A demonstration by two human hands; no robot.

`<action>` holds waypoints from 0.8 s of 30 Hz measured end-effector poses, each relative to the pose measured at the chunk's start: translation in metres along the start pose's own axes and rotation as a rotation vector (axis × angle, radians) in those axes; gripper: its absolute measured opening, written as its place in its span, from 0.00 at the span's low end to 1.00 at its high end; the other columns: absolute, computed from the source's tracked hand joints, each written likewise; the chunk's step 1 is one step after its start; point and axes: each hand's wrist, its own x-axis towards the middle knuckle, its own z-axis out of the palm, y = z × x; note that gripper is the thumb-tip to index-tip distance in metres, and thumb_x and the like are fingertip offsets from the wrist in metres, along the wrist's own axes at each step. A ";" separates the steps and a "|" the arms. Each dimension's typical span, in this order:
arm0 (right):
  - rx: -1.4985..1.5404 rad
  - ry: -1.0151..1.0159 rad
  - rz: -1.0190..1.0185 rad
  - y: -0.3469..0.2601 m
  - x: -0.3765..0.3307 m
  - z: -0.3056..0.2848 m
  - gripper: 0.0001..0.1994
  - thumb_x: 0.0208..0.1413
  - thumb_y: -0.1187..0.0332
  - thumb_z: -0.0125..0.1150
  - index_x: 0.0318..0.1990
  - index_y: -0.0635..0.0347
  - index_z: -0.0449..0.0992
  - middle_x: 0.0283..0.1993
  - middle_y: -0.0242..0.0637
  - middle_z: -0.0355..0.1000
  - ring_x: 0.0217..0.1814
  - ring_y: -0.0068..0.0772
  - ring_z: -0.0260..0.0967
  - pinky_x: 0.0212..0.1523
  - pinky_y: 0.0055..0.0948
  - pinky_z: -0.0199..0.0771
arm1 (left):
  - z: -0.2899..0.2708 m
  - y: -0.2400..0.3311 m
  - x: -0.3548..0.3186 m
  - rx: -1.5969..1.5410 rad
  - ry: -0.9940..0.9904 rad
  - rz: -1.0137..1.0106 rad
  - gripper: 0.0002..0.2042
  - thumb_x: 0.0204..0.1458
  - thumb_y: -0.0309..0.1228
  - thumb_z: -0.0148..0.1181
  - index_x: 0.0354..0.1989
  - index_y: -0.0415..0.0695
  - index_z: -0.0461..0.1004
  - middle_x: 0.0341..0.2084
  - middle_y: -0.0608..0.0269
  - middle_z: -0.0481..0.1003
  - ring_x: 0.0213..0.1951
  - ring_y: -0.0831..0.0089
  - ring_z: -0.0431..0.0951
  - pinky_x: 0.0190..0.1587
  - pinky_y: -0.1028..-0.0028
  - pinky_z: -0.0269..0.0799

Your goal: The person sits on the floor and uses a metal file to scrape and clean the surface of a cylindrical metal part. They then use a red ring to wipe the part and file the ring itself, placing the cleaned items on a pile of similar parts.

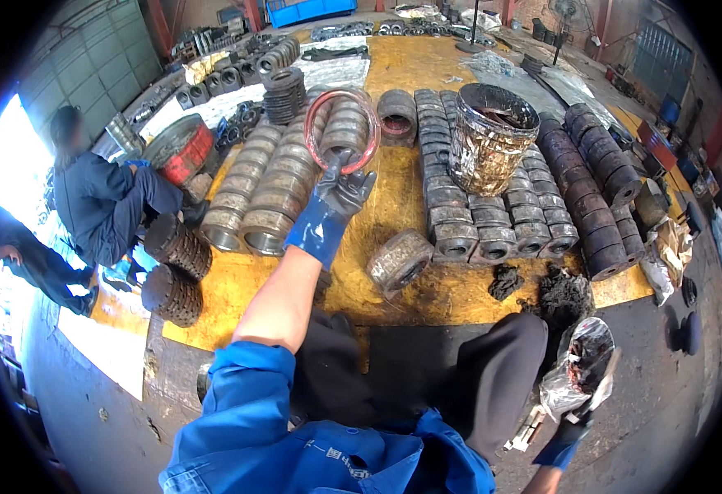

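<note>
- The left hand [340, 193], in a blue and grey glove, is stretched forward with its fingers closed on a thin reddish ring [342, 132], which it holds up over the rows of metal rings just beyond it.
- The right hand [571, 432], also gloved, is low beside the person's knee and grips a crumpled shiny foil bag [583, 362] with dark greasy matter inside.
- Judging by the layout, much sorting looks done: grey rings [266, 185] lie in neat rows to the left of the raised hand, more ringed parts [493, 222] in rows to its right, and darker ones [596, 189] further right.
- One ring [400, 259] lies apart, just right of the left forearm, and clumps of dark grease [554, 292] sit near the foil bag, so some handling seems left.
- A foil-wrapped bucket [493, 136] stands among the rows, beyond and right of the raised hand.
- Everything rests on a yellow, stained floor sheet [427, 296] over grey concrete.
- The room is a workshop: further parts are stacked at the far end, and a person in blue [102, 198] crouches to the far left.
</note>
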 end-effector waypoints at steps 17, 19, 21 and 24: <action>1.655 -0.979 1.227 -0.596 0.026 0.230 0.15 0.63 0.58 0.52 0.53 0.54 0.70 0.38 0.41 0.78 0.25 0.34 0.73 0.26 0.35 0.74 | 0.020 -0.040 0.001 0.554 0.205 0.238 0.17 0.64 0.36 0.51 0.58 0.43 0.68 0.46 0.52 0.75 0.38 0.68 0.78 0.38 0.73 0.79; 1.672 -1.003 1.217 -0.589 0.023 0.249 0.16 0.64 0.57 0.49 0.53 0.54 0.70 0.40 0.43 0.79 0.26 0.34 0.74 0.27 0.36 0.74 | 0.025 -0.047 -0.006 0.908 0.146 0.318 0.21 0.62 0.38 0.55 0.61 0.43 0.66 0.49 0.54 0.74 0.40 0.65 0.78 0.40 0.74 0.77; 1.697 -1.013 1.199 -0.580 0.024 0.257 0.16 0.65 0.56 0.47 0.53 0.54 0.70 0.41 0.43 0.79 0.26 0.35 0.74 0.27 0.37 0.73 | 0.028 -0.055 -0.011 1.237 0.086 0.376 0.21 0.61 0.37 0.57 0.60 0.42 0.67 0.48 0.57 0.75 0.40 0.65 0.78 0.40 0.73 0.76; 1.733 -1.011 1.227 -0.577 0.036 0.257 0.19 0.67 0.54 0.44 0.54 0.56 0.70 0.42 0.44 0.79 0.26 0.36 0.74 0.27 0.37 0.73 | 0.036 -0.070 -0.018 1.256 0.168 0.278 0.19 0.58 0.35 0.61 0.56 0.41 0.72 0.43 0.61 0.78 0.38 0.68 0.80 0.41 0.71 0.75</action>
